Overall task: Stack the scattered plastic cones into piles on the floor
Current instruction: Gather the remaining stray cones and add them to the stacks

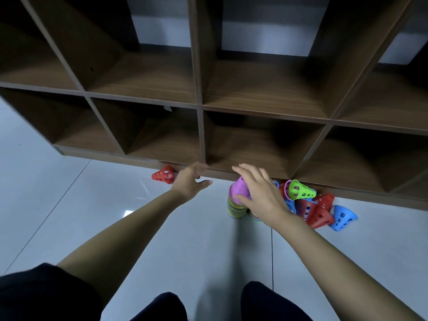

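1. The right hand (261,193) rests on top of a tall stack of cones (237,203) that stands on the floor (162,228).
2. Its fingers (245,172) are spread and bent over the purple cone (240,188), the top one in the stack. The thumb presses on the near side of the purple cone.
3. I cannot tell how tightly the hand holds that cone, because the hand hides much of it.
4. Under those fingers the stack shows many colours, like green, yellow and blue rims.
5. The left hand (190,181) is open and holds nothing. Its fingers are loose and a little apart, and the thumb points toward the stack.
6. Just past the left fingers, on the far side from the stack, a red cone (163,175) lies on its side by the bottom edge of the shelf (201,135).
7. On the other side of the right fingers, away from the left hand, there is a heap of loose cones. A green cone (301,189) lies on top of the heap, tipped on its side.
8. Red cones (320,214) lie below the green one, near the right wrist.
9. A blue cone (342,217) lies at the far end of the heap, well apart from the right fingers.
10. The heap touches the bottom of the brown shelf.
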